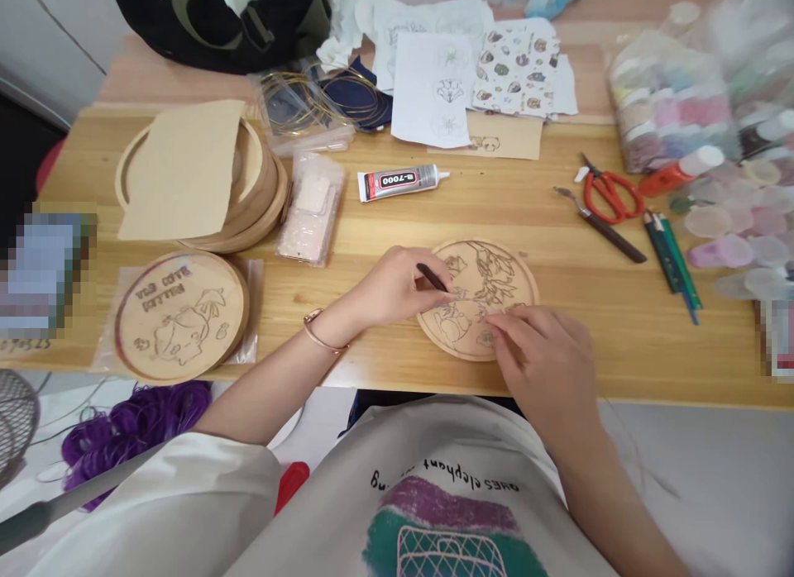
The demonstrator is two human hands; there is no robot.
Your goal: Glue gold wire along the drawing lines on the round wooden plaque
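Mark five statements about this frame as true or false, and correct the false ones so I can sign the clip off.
1. The left hand holds a dark stick. True.
2. The right hand grips the red-handled cutters. False: the cutters lie on the table, and the right hand is at the round board.
3. The glue tube lies with its nozzle pointing to the right of the picture. True.
4. The brown paper lies underneath the stack of boards. False: it lies on top of the stack.
5. The round board between the hands is marked with line drawings. True.
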